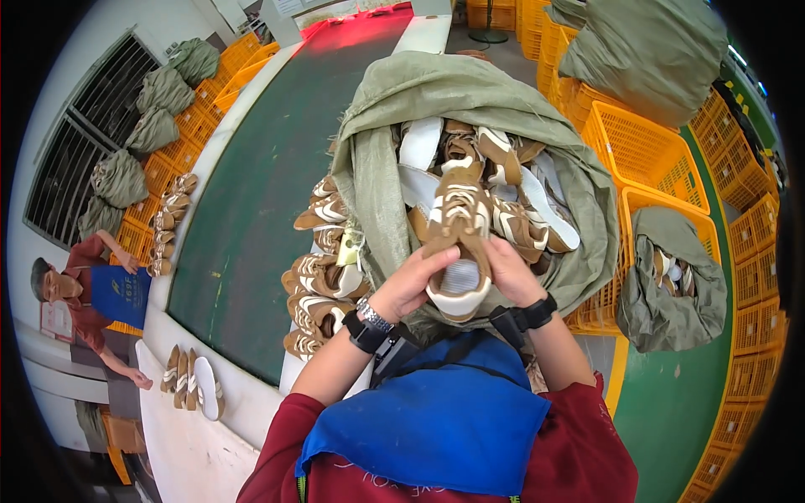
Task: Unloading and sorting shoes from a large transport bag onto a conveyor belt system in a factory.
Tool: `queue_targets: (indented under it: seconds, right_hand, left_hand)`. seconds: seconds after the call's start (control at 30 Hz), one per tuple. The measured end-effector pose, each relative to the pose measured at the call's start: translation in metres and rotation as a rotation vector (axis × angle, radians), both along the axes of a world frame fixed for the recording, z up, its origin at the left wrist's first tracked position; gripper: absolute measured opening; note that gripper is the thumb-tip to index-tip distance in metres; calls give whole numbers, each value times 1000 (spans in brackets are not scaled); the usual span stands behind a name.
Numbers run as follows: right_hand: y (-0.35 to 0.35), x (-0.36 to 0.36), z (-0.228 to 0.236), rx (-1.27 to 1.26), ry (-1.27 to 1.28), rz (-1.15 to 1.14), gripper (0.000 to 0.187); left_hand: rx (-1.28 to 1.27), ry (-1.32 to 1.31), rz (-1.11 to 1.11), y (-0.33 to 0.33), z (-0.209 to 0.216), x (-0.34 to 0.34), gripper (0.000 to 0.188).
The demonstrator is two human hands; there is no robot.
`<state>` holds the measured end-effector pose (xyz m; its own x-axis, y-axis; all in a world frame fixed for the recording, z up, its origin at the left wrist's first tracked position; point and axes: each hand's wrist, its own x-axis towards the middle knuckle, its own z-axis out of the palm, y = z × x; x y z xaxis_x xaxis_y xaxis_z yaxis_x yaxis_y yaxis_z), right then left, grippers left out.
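Note:
A brown sneaker (pixel 459 201) with cream stripes and a white sole is between my two hands, its toe pointing away from me. The fingers of my left hand (pixel 417 281) close around the left side of its heel opening, thumb on the collar. From the other side, my right hand (pixel 510 273) grips the collar. Under and beyond the sneaker gapes a grey-green woven sack (pixel 419 77), its mouth folded back. Inside it lie several similar brown shoes (pixel 516 222) and white insoles or soles (pixel 421 142).
Left of the sack, brown sneakers (pixel 323 277) line the white edge of a green conveyor belt (pixel 251 201). Across the belt stands a co-worker (pixel 84 285) beside more shoes (pixel 189 379). Yellow crates (pixel 646 155) and another sack of shoes (pixel 650 314) are on my right.

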<state>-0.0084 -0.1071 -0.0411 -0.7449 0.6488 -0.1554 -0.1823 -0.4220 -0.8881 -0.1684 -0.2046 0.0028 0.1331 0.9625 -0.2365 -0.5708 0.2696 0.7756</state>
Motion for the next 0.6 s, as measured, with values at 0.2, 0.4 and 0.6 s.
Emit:
queue_targets:
  seconds: [0.2,0.4,0.6]
  right_hand:
    - [35,40,-39,1247,-763,-740,23]
    - [47,65,-51,1172,-739,-384,27]
    - [32,65,-5,-106,131,-441,31]
  left_hand:
    - [-74,127,337,-28,-20,-23,35]
    - [-51,253,409,-32,-31,-24,34]
    - [-11,235,399,-29,-21,-18,36]
